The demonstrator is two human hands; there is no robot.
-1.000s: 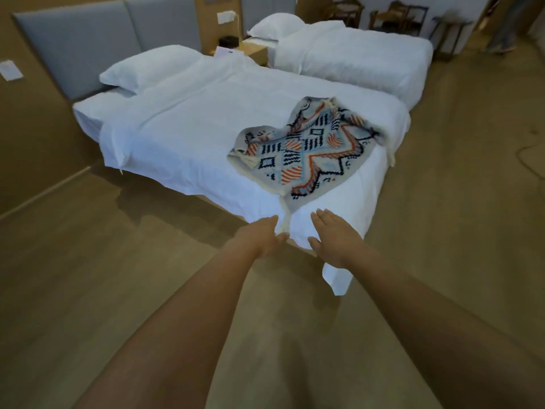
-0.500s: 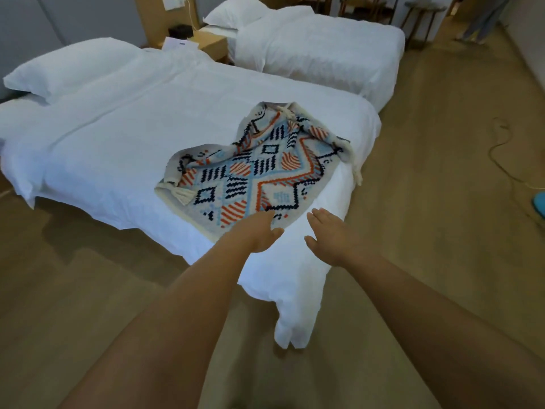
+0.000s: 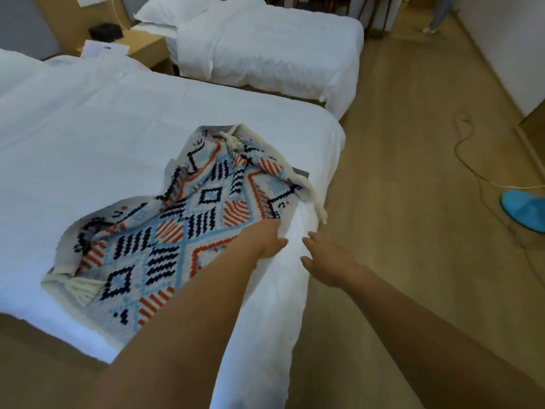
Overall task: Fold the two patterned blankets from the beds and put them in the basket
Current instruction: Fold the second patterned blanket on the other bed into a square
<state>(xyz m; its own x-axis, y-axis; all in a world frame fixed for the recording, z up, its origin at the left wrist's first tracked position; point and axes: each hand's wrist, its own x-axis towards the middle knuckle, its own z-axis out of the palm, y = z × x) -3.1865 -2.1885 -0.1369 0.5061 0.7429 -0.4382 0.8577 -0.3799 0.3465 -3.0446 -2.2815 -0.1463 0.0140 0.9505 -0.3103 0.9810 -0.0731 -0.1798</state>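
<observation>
— One patterned blanket (image 3: 182, 228) lay rumpled near the foot corner of the near bed (image 3: 88, 137). Which step was it?
— The first pick-up, I judged. The left hand (image 3: 267, 240) was at its edge, but I couldn't tell if those fingers pinched it. The right hand (image 3: 324, 261) hovered beside, fingers loosely spread.
— Next?
— Gripping two corners. The knit looked thick and geometric, with rope tassels (image 3: 81, 290).
</observation>
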